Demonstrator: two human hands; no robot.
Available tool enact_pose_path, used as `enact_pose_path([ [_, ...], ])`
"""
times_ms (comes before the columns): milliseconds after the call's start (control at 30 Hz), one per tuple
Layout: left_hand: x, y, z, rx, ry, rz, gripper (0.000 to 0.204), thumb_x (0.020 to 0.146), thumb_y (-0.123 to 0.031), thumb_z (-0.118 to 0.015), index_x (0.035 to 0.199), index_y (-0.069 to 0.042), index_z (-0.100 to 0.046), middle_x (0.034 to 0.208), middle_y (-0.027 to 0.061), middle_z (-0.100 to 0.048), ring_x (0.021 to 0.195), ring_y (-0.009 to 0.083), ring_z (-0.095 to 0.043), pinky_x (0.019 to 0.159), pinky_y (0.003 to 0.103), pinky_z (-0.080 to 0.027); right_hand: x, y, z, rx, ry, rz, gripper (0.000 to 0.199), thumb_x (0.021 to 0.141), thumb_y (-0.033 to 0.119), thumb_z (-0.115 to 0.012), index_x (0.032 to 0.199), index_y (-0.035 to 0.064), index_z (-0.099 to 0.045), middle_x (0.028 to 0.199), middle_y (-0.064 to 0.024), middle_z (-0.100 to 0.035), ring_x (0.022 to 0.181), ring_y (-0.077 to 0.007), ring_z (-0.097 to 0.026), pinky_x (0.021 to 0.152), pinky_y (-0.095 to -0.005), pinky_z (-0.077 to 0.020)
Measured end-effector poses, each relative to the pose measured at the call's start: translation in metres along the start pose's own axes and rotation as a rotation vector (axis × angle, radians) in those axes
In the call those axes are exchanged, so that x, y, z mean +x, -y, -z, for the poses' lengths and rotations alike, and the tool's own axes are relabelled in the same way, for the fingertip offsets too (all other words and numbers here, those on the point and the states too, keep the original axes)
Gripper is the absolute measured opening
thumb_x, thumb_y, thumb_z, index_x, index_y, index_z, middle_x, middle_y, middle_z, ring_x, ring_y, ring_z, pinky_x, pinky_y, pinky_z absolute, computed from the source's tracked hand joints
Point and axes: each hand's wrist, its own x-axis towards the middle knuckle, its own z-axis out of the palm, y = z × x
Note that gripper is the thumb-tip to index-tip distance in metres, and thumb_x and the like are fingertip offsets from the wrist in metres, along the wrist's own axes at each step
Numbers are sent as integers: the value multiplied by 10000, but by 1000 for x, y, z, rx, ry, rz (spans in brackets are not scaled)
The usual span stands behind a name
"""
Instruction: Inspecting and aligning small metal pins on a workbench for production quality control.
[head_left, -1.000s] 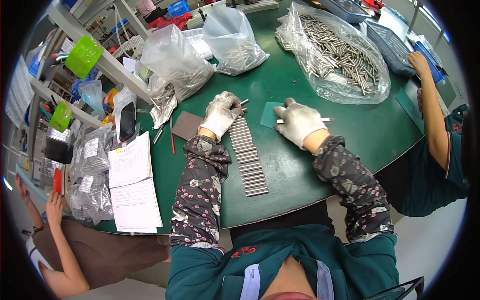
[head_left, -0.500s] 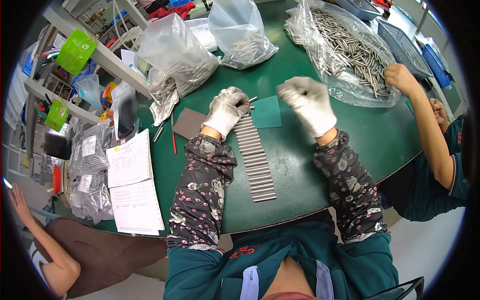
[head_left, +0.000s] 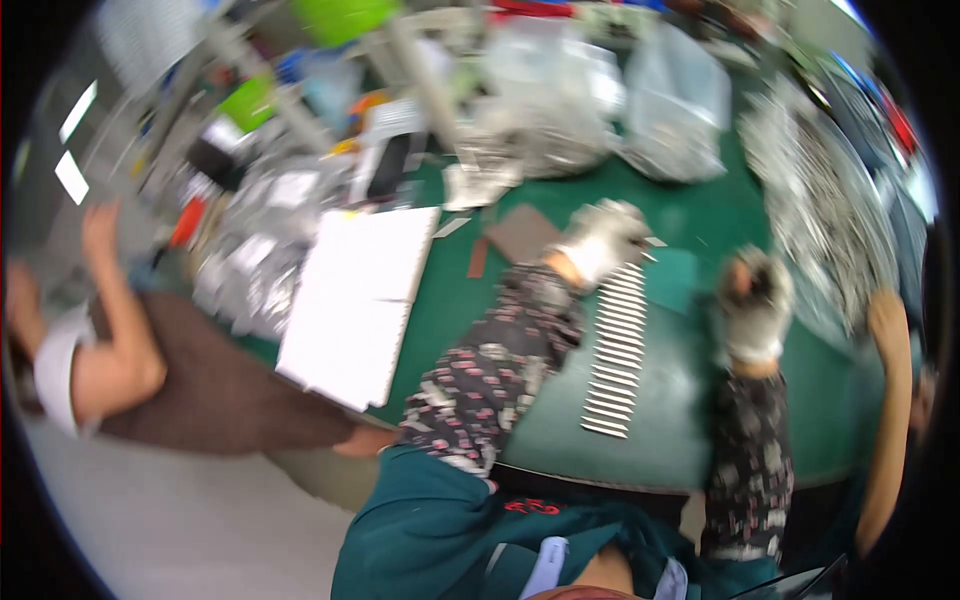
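Observation:
A long row of metal pins (head_left: 615,350) lies side by side on the green table (head_left: 540,420). At the row's far end my left hand (head_left: 605,240), in a whitish glove, is closed with curled fingers. A couple of pins stick out just beyond its fingertips; the glove hides whether it grips them. My right hand (head_left: 757,305), also gloved, is raised to the right of the row, apart from it. Motion smears its fingers. Between the hands lies a teal pad (head_left: 672,280); a brown pad (head_left: 522,233) is left of my left hand.
Plastic bags of pins (head_left: 555,130) stand at the back, with another clear bag (head_left: 675,130). A large open bag of pins (head_left: 830,210) lies right, near a co-worker's arm (head_left: 890,400). Papers (head_left: 355,290) and a dark phone (head_left: 390,165) are left. Another person (head_left: 120,340) is farther left.
The whole view has swung left, so the table appears farther right and blurred. My right hand has come nearer to me. My left hand stays at the far end of the row.

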Motion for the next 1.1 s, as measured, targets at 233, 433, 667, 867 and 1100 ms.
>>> enact_pose_path([
  [233,1,-1,-8,52,97,138,146,655,-270,-651,771,-186,-676,890,-6,-598,893,216,-556,761,376,-439,-4,11,-7,21,93,-56,447,866,459,-387,628,80,-407,524,5,-317,414,-82,-267,370,-226,-172],
  [433,1,-2,-7,48,66,133,123,648,-255,-643,750,-191,-672,888,-6,-599,892,214,-558,748,373,-439,-6,14,-13,-94,117,-23,413,887,414,-362,643,84,-407,523,-1,-320,415,-87,-263,379,-222,-182],
  [667,-4,-6,-10,35,74,119,110,667,-240,-644,752,-176,-672,882,3,-595,884,216,-557,754,376,-437,-9,22,-22,-78,-91,-110,343,902,307,-360,627,103,-367,517,6,-317,414,-83,-267,376,-227,-184],
  [867,5,-12,-3,5,78,111,114,664,-237,-649,736,-148,-653,872,20,-593,875,222,-548,752,351,-446,11,26,-16,153,1,-83,367,872,372,-411,621,106,-380,522,34,-270,424,-75,-244,380,-224,-160],
  [1100,2,1,5,-21,27,50,121,654,-136,-660,761,-93,-625,858,49,-585,829,258,-548,710,357,-451,38,24,-64,381,76,-61,375,862,354,-432,584,118,-341,506,19,-283,425,-91,-260,387,-242,-173],
])
